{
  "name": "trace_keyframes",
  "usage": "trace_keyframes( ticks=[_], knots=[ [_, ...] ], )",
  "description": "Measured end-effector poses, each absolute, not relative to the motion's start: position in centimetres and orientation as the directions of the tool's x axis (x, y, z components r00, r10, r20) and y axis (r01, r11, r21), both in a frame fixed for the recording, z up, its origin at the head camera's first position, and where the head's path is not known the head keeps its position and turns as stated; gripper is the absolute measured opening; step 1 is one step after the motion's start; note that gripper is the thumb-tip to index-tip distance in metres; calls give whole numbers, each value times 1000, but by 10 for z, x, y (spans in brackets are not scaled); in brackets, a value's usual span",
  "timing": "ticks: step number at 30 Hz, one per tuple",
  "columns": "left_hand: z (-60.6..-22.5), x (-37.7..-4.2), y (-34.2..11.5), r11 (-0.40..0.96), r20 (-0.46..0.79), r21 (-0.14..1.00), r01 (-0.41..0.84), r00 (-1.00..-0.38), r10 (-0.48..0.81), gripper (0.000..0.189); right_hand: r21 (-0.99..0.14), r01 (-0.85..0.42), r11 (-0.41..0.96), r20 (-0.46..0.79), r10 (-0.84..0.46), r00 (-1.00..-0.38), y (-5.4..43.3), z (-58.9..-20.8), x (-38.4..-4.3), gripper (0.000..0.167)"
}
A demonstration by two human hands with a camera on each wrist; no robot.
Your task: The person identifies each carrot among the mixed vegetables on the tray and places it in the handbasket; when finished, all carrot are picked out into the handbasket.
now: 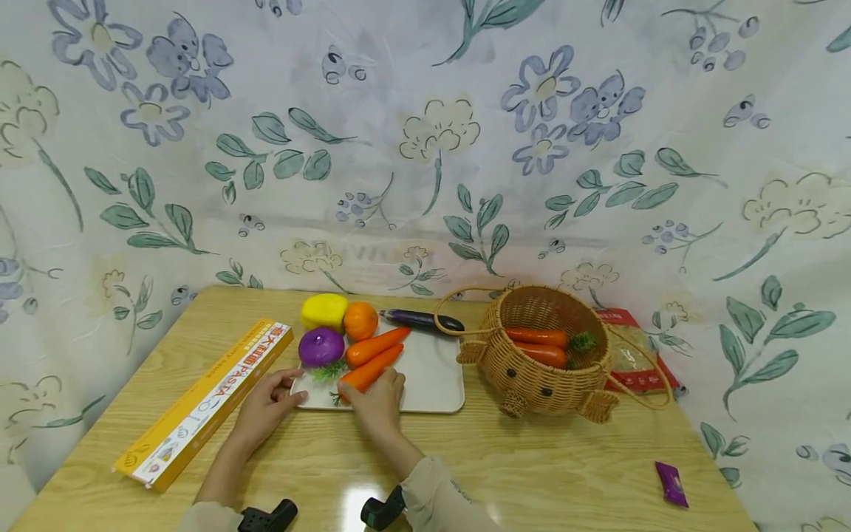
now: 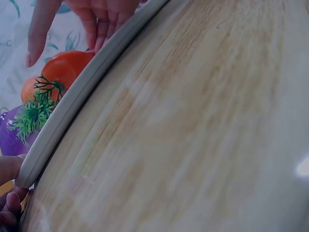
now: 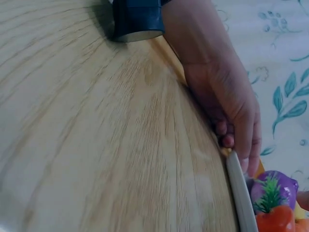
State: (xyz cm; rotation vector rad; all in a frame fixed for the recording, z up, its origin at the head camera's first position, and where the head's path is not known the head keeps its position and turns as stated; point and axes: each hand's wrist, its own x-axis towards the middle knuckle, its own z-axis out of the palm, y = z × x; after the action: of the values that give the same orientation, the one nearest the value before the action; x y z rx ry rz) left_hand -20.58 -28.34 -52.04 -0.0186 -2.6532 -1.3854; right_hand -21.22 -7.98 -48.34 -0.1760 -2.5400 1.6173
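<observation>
My left hand [image 1: 269, 406] grips the front left corner of a white tray [image 1: 435, 384], thumb on top and fingers curled below the rim. At the front of the tray, my right hand [image 1: 377, 406] lies over the nearer toy carrot [image 1: 374, 369], thumb and fingers spread on either side of it; its fingers touch the carrot. Behind that is a second carrot [image 1: 375, 346]. A purple onion-like vegetable [image 1: 322, 346], an orange [image 1: 361, 321], a yellow fruit or vegetable [image 1: 323, 311] and a dark eggplant [image 1: 422, 319] are also on the tray.
Right of the tray stands a wicker basket [image 1: 532, 384] with carrots [image 1: 537, 338] inside and looped handles. Behind it leans a red packet [image 1: 631, 347]. A long pasta box [image 1: 206, 403] lies at left, a small purple wrapper [image 1: 671, 484] at right. Patterned cloth hangs behind the table.
</observation>
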Motion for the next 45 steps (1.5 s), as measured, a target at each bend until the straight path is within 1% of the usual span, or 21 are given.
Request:
trace_keyframes(
  ticks=[6, 8, 11, 15, 21, 27, 30, 35, 45],
  knots=[
    [-519, -206, -280, 569, 161, 817, 97, -985, -64, 41, -916, 45, 398, 110, 357, -927, -98, -493, -220, 83],
    [-519, -206, -279, 567, 164, 818, 100, -985, -62, 41, -910, 45, 411, 134, 397, -908, -103, -496, -223, 87],
    [-519, -206, -279, 569, 160, 817, 95, -985, -66, 41, -897, 47, 439, 159, 421, -893, -107, -499, -223, 92],
    [-520, -205, -281, 566, 148, 820, 83, -986, -71, 42, -892, 54, 449, 163, 431, -888, -108, -500, -223, 90],
    [-521, -207, -282, 576, 146, 813, 82, -987, -65, 42, -896, 57, 440, 168, 455, -874, -98, -499, -224, 81],
    [-520, -207, -282, 586, 149, 806, 85, -987, -61, 42, -905, 60, 422, 145, 437, -888, -81, -498, -224, 77],
    [-519, -207, -282, 587, 150, 805, 89, -987, -56, 42, -901, 65, 429, 140, 428, -893, -69, -498, -223, 73],
    [-519, -207, -282, 588, 147, 804, 88, -988, -54, 43, -877, 52, 477, 174, 418, -892, -50, -499, -223, 64],
    [-520, -207, -282, 578, 122, 813, 67, -991, -56, 44, -830, 10, 558, 250, 388, -887, -20, -501, -229, 53]
  ],
)
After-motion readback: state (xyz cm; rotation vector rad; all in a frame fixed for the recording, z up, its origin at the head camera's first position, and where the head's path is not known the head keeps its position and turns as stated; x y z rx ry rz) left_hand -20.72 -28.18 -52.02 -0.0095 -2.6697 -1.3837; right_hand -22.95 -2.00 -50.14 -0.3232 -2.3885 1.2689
